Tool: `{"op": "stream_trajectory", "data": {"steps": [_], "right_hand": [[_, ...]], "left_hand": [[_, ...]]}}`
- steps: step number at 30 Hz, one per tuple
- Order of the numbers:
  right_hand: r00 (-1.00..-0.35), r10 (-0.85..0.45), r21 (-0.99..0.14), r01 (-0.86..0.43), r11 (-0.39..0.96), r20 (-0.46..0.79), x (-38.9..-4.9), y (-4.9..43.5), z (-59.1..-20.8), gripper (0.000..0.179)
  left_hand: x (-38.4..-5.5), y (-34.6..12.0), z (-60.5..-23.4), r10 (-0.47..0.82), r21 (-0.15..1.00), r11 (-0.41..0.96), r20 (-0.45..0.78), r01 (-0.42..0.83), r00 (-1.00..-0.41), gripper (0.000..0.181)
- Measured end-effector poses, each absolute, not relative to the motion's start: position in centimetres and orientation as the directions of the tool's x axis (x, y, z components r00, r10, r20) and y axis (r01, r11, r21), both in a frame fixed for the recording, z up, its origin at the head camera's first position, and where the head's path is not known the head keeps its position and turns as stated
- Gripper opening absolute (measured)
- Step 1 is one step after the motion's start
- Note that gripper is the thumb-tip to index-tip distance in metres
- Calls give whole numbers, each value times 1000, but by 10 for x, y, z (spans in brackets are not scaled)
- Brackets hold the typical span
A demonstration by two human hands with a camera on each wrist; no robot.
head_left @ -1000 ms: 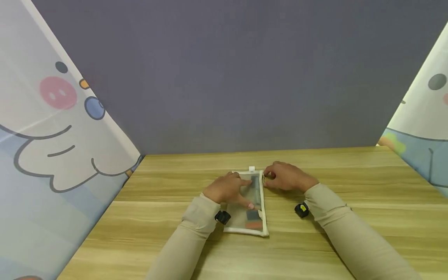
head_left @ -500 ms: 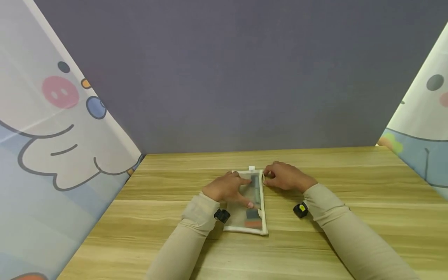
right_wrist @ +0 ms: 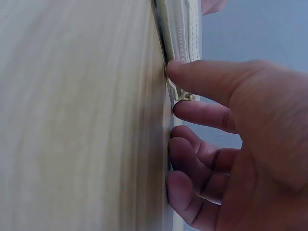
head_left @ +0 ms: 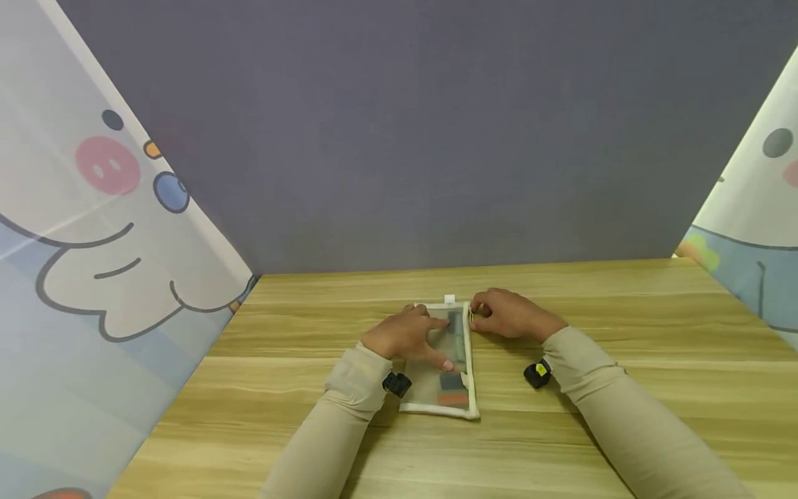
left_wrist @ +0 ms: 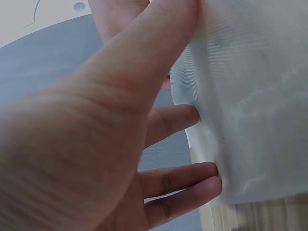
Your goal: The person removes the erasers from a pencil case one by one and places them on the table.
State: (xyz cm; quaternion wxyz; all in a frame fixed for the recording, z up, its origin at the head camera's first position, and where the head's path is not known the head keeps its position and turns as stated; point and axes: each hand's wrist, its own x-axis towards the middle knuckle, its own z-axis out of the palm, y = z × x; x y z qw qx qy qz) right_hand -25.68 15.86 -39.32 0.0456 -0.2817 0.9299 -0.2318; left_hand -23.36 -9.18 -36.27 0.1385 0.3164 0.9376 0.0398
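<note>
A mesh zipper pouch (head_left: 430, 398) with pale edging lies flat on the table, its zipper (right_wrist: 180, 29) running along the right side. Through the mesh show a dark block (head_left: 451, 381), an orange-red strip (head_left: 453, 400) and a grey-green long shape (head_left: 460, 343), kinds unclear. My left hand (head_left: 408, 336) rests on the pouch with thumb and fingers spread; in the left wrist view its fingertips touch the mesh. At the far right corner, my right hand (head_left: 514, 315) pinches the small zipper pull (right_wrist: 185, 96) between thumb and index finger. Its other fingers curl loosely near the tabletop.
The wood-grain table (head_left: 280, 430) extends around the pouch. Behind it stands a grey panel (head_left: 424, 138); cartoon-printed sheets (head_left: 75, 291) flank both sides. A small white tag (head_left: 449, 299) sticks out from the pouch's far edge. Each wrist wears a black camera (head_left: 396, 384).
The view shifts very slightly. Both hands and the pouch keep practically the same positions.
</note>
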Motion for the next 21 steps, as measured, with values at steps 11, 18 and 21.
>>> {"op": "stream_trajectory", "data": {"steps": [11, 18, 21], "right_hand": [[-849, -526, -532, -464, 708, 41, -259, 163, -397, 28], [-850, -524, -503, -474, 722, 49, -257, 159, -394, 27], [-857, -515, -492, -463, 737, 36, -257, 158, -393, 26]], "left_hand": [[-233, -90, -364, 602, 163, 799, -232, 579, -764, 92], [-232, -90, -363, 598, 151, 801, -232, 579, -767, 91], [-232, -91, -362, 594, 137, 804, -235, 579, -769, 91]]}}
